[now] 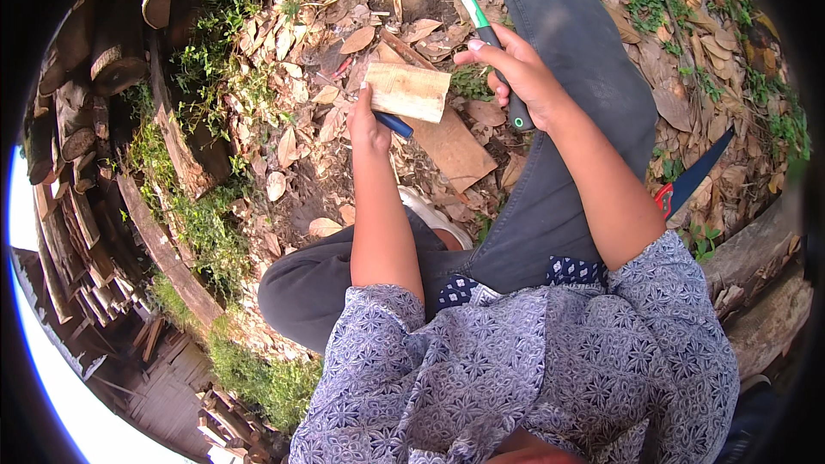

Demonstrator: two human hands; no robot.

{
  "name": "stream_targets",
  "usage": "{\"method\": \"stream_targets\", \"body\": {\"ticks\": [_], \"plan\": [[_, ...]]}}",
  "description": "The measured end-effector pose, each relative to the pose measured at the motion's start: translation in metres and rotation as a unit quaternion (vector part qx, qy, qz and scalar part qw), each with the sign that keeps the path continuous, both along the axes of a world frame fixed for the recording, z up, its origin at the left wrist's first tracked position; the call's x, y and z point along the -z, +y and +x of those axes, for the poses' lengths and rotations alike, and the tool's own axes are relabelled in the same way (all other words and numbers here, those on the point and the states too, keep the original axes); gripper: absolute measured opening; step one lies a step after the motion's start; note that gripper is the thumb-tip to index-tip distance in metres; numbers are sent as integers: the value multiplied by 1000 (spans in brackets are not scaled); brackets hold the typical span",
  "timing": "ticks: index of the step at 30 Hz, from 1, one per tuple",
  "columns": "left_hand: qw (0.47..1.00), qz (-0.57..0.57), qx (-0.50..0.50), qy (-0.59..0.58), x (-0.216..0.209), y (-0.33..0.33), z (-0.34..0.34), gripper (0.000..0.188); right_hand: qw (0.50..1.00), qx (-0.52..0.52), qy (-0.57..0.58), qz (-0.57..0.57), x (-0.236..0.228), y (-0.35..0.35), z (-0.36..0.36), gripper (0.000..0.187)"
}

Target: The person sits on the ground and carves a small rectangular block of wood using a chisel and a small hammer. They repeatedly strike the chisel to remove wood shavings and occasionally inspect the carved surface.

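Note:
My left hand [365, 127] is closed on the edge of a short, pale block of wood [408, 90], held above the leaf-strewn ground in front of me. Under the block a dark blue, handle-like piece [394, 125] sticks out beside my palm; the rest of it is hidden. In my right hand [524, 76] is a hammer [468, 2] with a green and black handle. Its dark head points away from me, and the black butt of the handle comes out below my fingers. The hammer and the block are apart.
A flat brown board [455, 153] lies on dry leaves below the block. At my right rests a saw [698, 174] with a dark blade and red handle, near thick logs [756, 253]. Stacked firewood [120, 60] and green weeds stand at the left. My bent legs frame the ground.

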State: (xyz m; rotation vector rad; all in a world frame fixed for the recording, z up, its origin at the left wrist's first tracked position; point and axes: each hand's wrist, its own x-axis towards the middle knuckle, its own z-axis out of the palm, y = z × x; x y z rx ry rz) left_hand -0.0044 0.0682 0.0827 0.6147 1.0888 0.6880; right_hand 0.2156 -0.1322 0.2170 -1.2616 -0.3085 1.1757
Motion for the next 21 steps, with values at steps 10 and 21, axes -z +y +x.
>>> {"method": "stream_targets", "body": {"ticks": [10,21], "plan": [[910,70,149,381,78,-35,-44,41,992,-46,-42,-107,29,10,-9,37],[981,65,59,172,53,-24,-36,23,980,-95,-40,-173,76,35,-49,36]]}}
